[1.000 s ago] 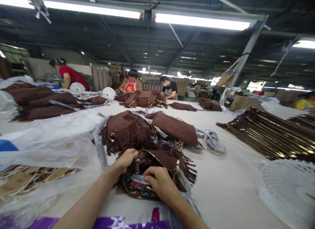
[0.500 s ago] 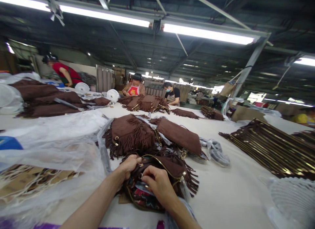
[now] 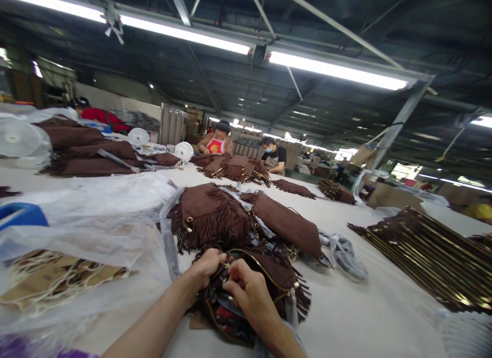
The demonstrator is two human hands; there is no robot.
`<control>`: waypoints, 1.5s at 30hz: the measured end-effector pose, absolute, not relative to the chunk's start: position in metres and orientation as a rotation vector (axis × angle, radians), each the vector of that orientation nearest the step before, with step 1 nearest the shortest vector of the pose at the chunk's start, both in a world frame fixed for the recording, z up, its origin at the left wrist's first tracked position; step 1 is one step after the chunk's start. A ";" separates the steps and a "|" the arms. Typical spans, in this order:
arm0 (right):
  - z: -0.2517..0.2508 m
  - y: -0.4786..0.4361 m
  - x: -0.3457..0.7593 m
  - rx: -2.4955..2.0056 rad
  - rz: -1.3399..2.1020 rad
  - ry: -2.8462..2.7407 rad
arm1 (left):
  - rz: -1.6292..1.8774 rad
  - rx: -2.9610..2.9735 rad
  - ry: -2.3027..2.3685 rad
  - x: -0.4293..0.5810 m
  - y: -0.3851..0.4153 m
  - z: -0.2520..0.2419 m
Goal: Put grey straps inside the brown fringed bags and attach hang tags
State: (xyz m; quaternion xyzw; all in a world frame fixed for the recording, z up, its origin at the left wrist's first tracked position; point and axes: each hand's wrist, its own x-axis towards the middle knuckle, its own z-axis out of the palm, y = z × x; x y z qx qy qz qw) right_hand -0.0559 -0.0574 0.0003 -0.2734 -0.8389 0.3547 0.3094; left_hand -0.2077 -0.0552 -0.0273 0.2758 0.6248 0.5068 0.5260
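Note:
A dark brown fringed bag (image 3: 282,268) lies unzipped in front of me, its gold-toothed zipper opening spread and a dark patterned lining showing. At the left end of the opening, my left hand (image 3: 209,265) is closed on the bag's edge. My right hand (image 3: 248,289) reaches over the opening with thumb and forefinger pinched at a small metal fitting (image 3: 225,280), mostly hidden by the fingers. Just behind are another fringed bag (image 3: 211,209) and a smooth brown bag flap (image 3: 288,222), with plastic-wrapped straps (image 3: 348,260) at their right.
Sheer white wrapping (image 3: 111,235) covers the left side, over brown card with white cord (image 3: 57,276). A blue bin (image 3: 23,214) sits beyond. Gold-zippered brown pieces (image 3: 426,255) are stacked at right near a white basket (image 3: 467,332). Co-workers (image 3: 217,140) stand across the table.
The view has swung slightly left, so things appear farther right. My right hand has shifted a little at the opening; both hands stay on the bag. The co-worker in red bends lower.

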 end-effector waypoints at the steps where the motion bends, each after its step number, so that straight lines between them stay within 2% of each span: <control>1: -0.001 -0.057 -0.057 -0.709 0.945 -2.222 | 1.215 0.660 1.498 -0.207 -0.055 -0.027; 12: 0.006 -0.065 -0.065 -0.665 0.815 -2.265 | 1.263 0.671 1.551 -0.206 -0.044 -0.041; 18: 0.002 -0.073 -0.068 -0.758 0.593 -2.277 | 1.307 0.696 1.608 -0.205 -0.041 -0.048; 22: 0.011 -0.071 -0.062 -0.811 0.586 -2.210 | 1.344 0.815 1.687 -0.204 -0.048 -0.043; 27: 0.035 -0.056 -0.054 -0.732 0.719 -2.070 | 1.432 1.133 1.733 -0.199 -0.065 -0.017; 32: 0.034 -0.043 -0.056 -0.693 0.837 -1.963 | 1.640 1.510 1.569 -0.191 -0.090 0.011; 40: 0.031 -0.036 -0.053 -0.610 0.985 -1.835 | 1.330 0.930 1.139 -0.177 -0.094 0.009; 42: 0.030 -0.033 -0.050 -0.605 1.156 -1.772 | 1.331 0.888 1.085 -0.176 -0.095 0.009; 45: 0.028 -0.030 -0.044 -0.614 1.634 -1.464 | 1.297 0.872 1.069 -0.177 -0.096 0.009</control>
